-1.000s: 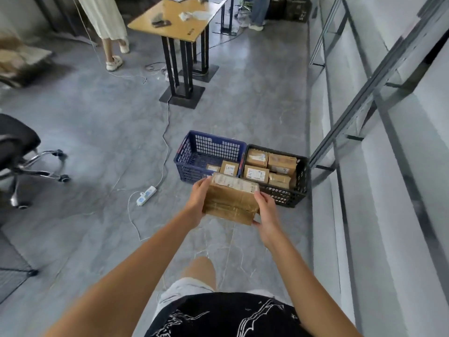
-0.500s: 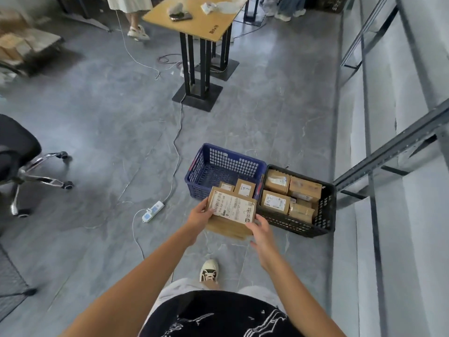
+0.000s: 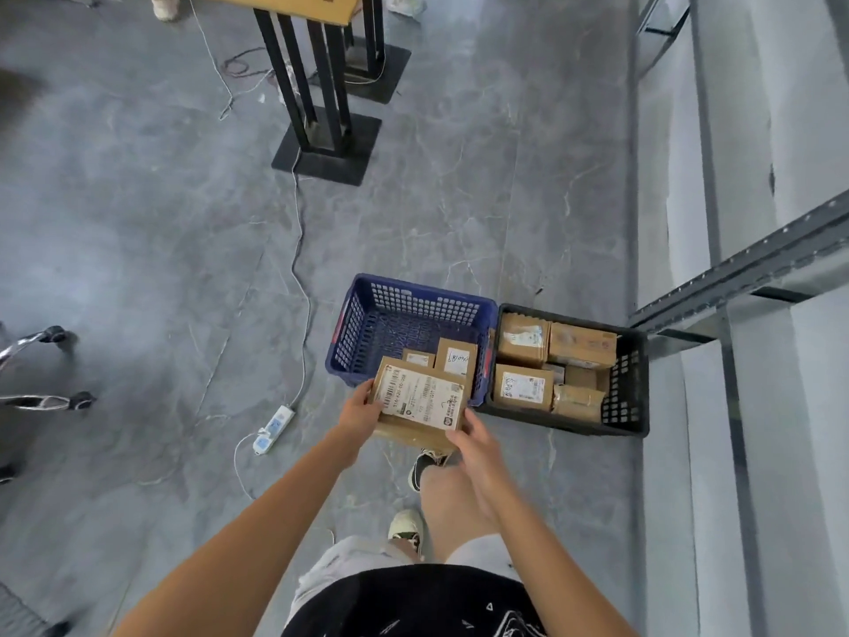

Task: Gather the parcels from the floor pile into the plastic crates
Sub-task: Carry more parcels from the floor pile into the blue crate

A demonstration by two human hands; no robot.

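I hold a brown cardboard parcel [image 3: 418, 404] with a white shipping label between both hands, just above the near edge of the blue crate [image 3: 367, 324]. My left hand [image 3: 363, 413] grips its left side. My right hand [image 3: 473, 441] grips its right near corner. Two small parcels [image 3: 455, 358] lie at the blue crate's right side. Right beside it, the black crate [image 3: 629, 383] holds several brown parcels [image 3: 523, 386]. The floor pile is out of view.
A white power strip [image 3: 273, 428] and its cable lie on the grey floor to the left. A table's black legs and base [image 3: 326, 149] stand farther ahead. Office chair wheels [image 3: 55, 335] are at far left. A grey wall with a metal rail [image 3: 735, 268] runs along the right.
I have walked closer to the crates, which now sit nearer and lower in view. The parcel has tipped so its label faces up and now hangs at the blue crate's near edge.
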